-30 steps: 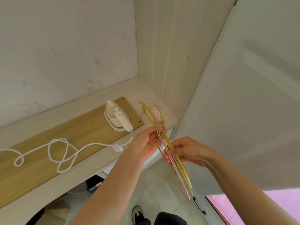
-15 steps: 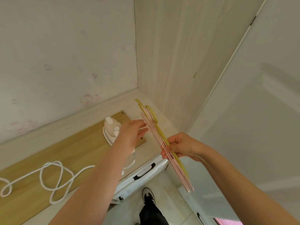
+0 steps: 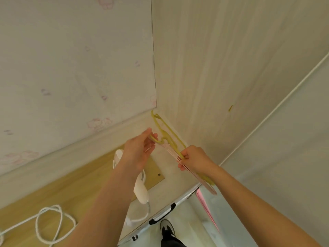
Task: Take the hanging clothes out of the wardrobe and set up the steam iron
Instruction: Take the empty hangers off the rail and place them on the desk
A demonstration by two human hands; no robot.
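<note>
A bundle of thin plastic hangers (image 3: pixel 170 141), yellow-green and pale pink, is held over the far right corner of the desk. My right hand (image 3: pixel 193 158) grips the bundle around its middle. My left hand (image 3: pixel 140 150) pinches the hooks at the upper left end. The white steam iron (image 3: pixel 140 189) lies on the wooden desk board just below my left forearm, partly hidden by it. No clothes are in view.
The iron's white cord (image 3: pixel 51 223) loops across the wooden desk top (image 3: pixel 62 193) at lower left. A wardrobe side panel (image 3: pixel 204 68) rises right behind the hangers, and a white door (image 3: pixel 284 139) is at right. A drawer front (image 3: pixel 165 213) and my shoe (image 3: pixel 167 229) show below.
My left hand has gone from near the iron back up to the hanger hooks and pinched them. The bundle has moved further into the corner by the wardrobe panel. The camera has tilted up.
</note>
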